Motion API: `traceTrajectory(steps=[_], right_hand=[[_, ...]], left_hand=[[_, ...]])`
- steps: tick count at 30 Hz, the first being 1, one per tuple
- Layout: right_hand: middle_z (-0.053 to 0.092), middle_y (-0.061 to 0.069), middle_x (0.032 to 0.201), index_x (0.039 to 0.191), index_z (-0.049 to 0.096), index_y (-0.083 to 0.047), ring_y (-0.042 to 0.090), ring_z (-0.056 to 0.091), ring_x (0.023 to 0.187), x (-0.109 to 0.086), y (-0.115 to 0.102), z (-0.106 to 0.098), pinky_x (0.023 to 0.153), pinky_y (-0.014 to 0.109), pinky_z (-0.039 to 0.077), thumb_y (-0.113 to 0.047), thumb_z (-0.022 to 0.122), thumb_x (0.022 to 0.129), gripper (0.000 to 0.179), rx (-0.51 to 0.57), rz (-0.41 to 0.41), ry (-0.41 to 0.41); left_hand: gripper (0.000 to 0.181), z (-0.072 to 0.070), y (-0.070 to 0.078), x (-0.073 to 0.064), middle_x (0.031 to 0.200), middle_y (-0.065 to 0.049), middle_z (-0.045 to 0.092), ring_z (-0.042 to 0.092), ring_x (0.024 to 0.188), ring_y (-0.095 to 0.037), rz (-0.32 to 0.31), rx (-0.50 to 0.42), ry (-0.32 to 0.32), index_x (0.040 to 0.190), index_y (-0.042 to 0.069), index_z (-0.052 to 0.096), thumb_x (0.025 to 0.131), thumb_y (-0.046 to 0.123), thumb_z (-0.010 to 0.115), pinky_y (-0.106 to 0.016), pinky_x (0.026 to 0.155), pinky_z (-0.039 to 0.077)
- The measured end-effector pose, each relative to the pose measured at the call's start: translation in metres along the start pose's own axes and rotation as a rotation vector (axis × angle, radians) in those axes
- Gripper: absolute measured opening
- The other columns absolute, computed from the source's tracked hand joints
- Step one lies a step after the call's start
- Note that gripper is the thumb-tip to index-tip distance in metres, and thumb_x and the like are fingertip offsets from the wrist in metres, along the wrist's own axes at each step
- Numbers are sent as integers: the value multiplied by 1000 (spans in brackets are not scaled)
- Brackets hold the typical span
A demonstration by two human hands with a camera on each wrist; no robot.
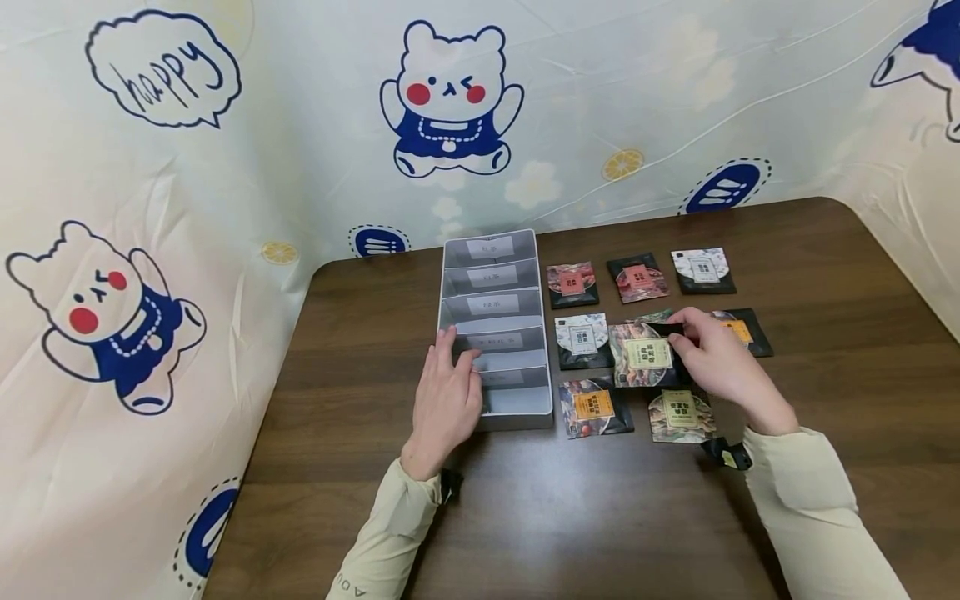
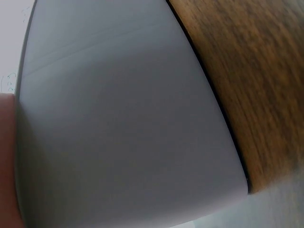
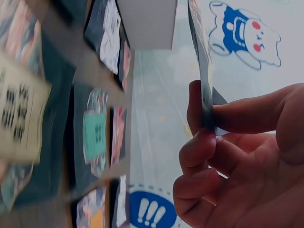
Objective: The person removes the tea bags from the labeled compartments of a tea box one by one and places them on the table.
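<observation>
My left hand (image 1: 446, 392) rests on the left wall of a grey divided box (image 1: 545, 333), its fingertips at the rim. The box's grey side wall (image 2: 118, 123) fills most of the left wrist view. My right hand (image 1: 716, 354) pinches a tea sachet (image 1: 643, 357) with a pale yellow-green label by its right edge, between thumb and fingers. Seen edge-on in the right wrist view, this sachet (image 3: 203, 66) stands upright above the others. Below it lies a green-labelled sachet (image 3: 95, 135), mostly hidden in the head view.
Around the held sachet lie red-labelled sachets (image 1: 572, 285), white-labelled sachets (image 1: 583, 340), orange-labelled sachets (image 1: 595, 407) and a yellow-green one (image 1: 681, 415). Paper labels (image 1: 492, 276) mark the box's compartments. A printed cloth (image 1: 600, 100) hangs behind the brown wooden table (image 1: 360, 367).
</observation>
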State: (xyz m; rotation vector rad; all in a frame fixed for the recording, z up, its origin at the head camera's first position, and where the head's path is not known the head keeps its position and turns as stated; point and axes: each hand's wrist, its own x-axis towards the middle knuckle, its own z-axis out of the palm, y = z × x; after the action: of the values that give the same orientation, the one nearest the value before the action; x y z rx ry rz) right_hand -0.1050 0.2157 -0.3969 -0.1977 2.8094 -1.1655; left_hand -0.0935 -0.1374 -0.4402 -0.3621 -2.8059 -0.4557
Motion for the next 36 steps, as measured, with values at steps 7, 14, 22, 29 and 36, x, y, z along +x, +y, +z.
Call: traceTrajectory(steps=[7,14,22,29,36], right_hand=[[63,16,80,117,55,4,18,48,61,-5,17,-12,56,30,36,-8,45,98,25,-54,21,20],[59,12,74,119,54,5,19,47,62,-12,35,-24,55,30,35,-13,46,98,28,-96,65,22],[60,16,80,119,53,7,23,48,66,-21,60,-40,56,30,33,-14,45,99,30,-142,130,-13],[64,24,90,115,56,6,30,52,74,-26,73,-48,59,29,34,-15,46,98,29,-190,147,-26],[63,29,92,113,55,10,35,55,76,-31,85,-55,58,29,36,-11,47,95,28,-221,166,-50]], left_hand=[[32,1,-1,0,148,-23,39,32,143,-39,9,3,14,111,4,66,95,14,41,-49,117,27],[32,2,0,-1,148,-23,40,32,143,-39,5,0,16,110,4,67,95,15,41,-49,117,27],[32,2,-1,-1,147,-23,41,34,142,-39,10,6,19,110,3,67,94,13,41,-50,116,29],[32,2,0,0,147,-23,41,33,142,-39,9,5,22,110,3,67,94,13,41,-51,116,29],[32,1,0,0,147,-23,41,33,142,-39,9,8,21,110,3,67,95,14,41,-48,118,27]])
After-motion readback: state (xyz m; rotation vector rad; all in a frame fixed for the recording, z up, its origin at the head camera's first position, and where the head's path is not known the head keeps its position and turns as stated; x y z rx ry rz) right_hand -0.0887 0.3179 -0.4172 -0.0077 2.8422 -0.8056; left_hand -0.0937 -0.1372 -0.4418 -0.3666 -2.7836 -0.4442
